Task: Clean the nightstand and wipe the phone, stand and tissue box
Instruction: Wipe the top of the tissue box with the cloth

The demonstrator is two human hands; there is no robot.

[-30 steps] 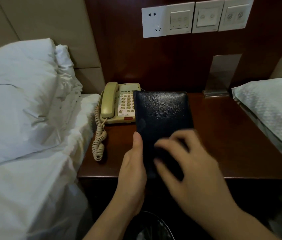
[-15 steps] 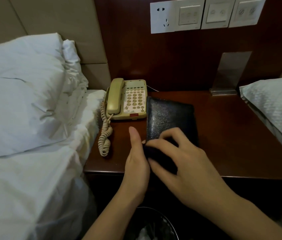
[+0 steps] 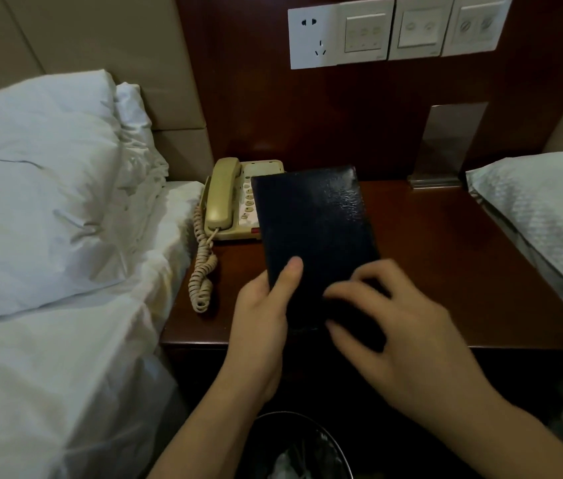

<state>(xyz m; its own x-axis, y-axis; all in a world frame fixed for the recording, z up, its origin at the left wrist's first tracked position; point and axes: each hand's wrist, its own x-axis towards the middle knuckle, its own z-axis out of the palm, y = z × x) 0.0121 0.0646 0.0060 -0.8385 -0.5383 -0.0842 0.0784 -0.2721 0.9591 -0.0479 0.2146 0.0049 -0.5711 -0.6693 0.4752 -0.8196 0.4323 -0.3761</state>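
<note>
Black leather-look tissue box [image 3: 314, 233] lifted off the dark wooden nightstand [image 3: 445, 257] again.
Left hand [image 3: 266, 323] grips its edge; right hand [image 3: 401, 326], fingers spread, rubs its face — wipe ongoing; beige corded phone [image 3: 228, 202] pending.

Two bare forearms reach in from the lower edge, with no sleeve showing on either. The left hand [image 3: 266, 319] and the right hand [image 3: 401, 340] wear no glove. The right hand is slightly blurred. The fingernails look short and plain.
</note>
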